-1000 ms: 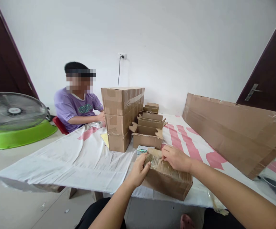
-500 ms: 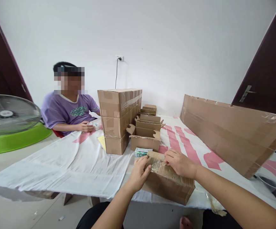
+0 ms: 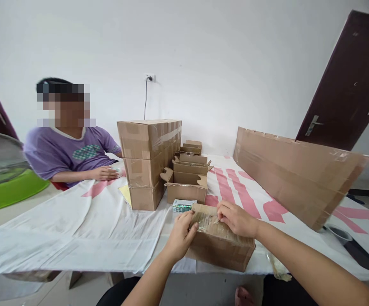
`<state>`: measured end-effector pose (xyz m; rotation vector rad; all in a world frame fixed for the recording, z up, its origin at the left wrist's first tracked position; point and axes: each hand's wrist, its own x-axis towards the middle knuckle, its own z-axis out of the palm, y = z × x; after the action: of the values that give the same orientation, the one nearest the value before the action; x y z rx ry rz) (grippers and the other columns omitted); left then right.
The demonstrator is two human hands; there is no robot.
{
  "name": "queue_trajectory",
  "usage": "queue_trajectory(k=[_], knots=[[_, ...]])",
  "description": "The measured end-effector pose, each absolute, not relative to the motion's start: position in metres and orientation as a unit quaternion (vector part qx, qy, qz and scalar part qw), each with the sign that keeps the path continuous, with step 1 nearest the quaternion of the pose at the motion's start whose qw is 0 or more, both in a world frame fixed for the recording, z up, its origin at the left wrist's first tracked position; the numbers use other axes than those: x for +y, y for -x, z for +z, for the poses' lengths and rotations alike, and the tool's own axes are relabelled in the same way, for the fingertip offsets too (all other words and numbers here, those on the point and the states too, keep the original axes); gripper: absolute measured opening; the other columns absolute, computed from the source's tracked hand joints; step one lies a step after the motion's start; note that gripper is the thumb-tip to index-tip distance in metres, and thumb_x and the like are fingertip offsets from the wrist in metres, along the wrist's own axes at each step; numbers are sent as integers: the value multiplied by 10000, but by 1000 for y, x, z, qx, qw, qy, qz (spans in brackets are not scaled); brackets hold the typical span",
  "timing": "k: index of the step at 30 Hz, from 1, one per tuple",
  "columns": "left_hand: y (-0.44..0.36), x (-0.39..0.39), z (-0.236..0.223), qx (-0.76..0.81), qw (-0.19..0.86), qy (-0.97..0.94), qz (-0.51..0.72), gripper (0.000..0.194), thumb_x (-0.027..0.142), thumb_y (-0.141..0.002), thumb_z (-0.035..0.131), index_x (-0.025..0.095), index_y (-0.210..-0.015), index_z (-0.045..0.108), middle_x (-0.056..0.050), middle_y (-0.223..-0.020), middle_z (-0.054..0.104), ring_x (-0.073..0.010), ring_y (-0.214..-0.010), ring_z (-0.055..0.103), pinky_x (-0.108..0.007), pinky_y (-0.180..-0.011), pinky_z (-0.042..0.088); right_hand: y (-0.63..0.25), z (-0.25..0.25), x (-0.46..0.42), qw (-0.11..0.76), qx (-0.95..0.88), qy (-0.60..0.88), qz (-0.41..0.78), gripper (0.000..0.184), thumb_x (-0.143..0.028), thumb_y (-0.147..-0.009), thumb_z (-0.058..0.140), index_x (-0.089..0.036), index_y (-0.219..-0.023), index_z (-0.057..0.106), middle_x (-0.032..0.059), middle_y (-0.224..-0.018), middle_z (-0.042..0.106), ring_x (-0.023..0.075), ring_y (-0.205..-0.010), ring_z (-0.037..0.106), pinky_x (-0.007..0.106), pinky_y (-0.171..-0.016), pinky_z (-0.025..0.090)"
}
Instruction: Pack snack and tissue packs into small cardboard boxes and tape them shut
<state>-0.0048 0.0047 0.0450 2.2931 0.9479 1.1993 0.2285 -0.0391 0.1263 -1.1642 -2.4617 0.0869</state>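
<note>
In front of me at the table's near edge sits a taped cardboard box (image 3: 219, 251), its top covered by wrinkled clear packing tape (image 3: 207, 219). Gripping the left end of this box, my left hand (image 3: 182, 234) has its thumb on top and its fingers over the far side. My right hand (image 3: 236, 219) is closed, with the fingertips pinching at the tape on the top. A small white and green carton (image 3: 184, 205) lies just behind the box, close to my left fingers.
Taped boxes (image 3: 141, 165) are stacked at centre left, beside a row of open boxes (image 3: 186, 193). A long cardboard panel (image 3: 294, 174) stands on the right, near a tape roll (image 3: 338, 233). Across the table sits a person (image 3: 71, 153); a green fan (image 3: 15, 189) is far left.
My view has turned slightly right, so the surroundings appear further left. The fingers of my right hand have curled in more over the tape. My left hand keeps its hold on the box.
</note>
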Motion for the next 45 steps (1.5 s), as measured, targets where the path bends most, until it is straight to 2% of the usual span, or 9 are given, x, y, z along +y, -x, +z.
queue_trajectory(k=[8,14,20,23,27,34,41,45], knots=[[1,4,43,329,197,-817,431,221,292,-893,445,196,-960,631,-109,-1124,658,-287,-1098,564,-490,-946,430,-234,128,-45,219,-882,416,26,145,-54,-839,490,-193,-845,533,47,-905,574,172,-851,533,311,-783,468],[-2,5,37,320,215,-803,455,292,311,-890,449,188,-1109,597,-123,-1143,650,-283,-1095,581,-470,-933,455,-221,136,-38,220,-897,378,-65,147,-68,-862,467,-180,-824,555,60,-844,615,183,-826,535,314,-771,458],[-10,1,33,363,182,-784,469,316,352,-808,600,190,-1079,587,-124,-1108,667,-305,-1055,595,-490,-919,441,-202,127,-45,142,-890,396,-175,165,-100,-863,458,-177,-938,583,76,-889,627,201,-823,528,314,-713,436],[-14,-2,32,380,170,-775,475,300,315,-780,620,180,-1046,590,-126,-1076,678,-311,-1034,604,-504,-925,424,-196,115,-60,158,-858,441,-211,162,-101,-881,431,-184,-894,570,74,-873,630,202,-813,541,310,-693,417],[-15,-4,31,384,154,-771,483,271,300,-777,613,188,-1023,595,-117,-1063,683,-307,-1034,604,-501,-932,411,-198,100,-73,234,-815,495,-189,144,-105,-888,427,-207,-846,521,39,-805,620,186,-779,560,303,-703,401],[-15,-8,35,389,149,-773,479,256,315,-793,608,205,-1023,587,-100,-1071,681,-292,-1010,600,-500,-950,386,-209,89,-81,348,-772,516,-131,90,-156,-838,484,-233,-807,449,0,-696,583,157,-643,552,274,-615,397],[-16,-12,37,411,139,-765,477,248,285,-769,634,199,-991,566,-87,-1003,684,-297,-953,601,-504,-917,382,-210,89,-87,360,-772,516,-88,106,-164,-819,507,-239,-786,440,-14,-661,585,148,-603,551,271,-593,399],[-18,-28,51,404,37,-740,536,343,258,-781,631,198,-1105,536,-119,-1115,636,-324,-1070,551,-495,-931,358,-210,87,-88,373,-762,528,-41,123,-175,-806,544,-240,-778,443,-19,-661,599,141,-590,553,262,-584,408]])
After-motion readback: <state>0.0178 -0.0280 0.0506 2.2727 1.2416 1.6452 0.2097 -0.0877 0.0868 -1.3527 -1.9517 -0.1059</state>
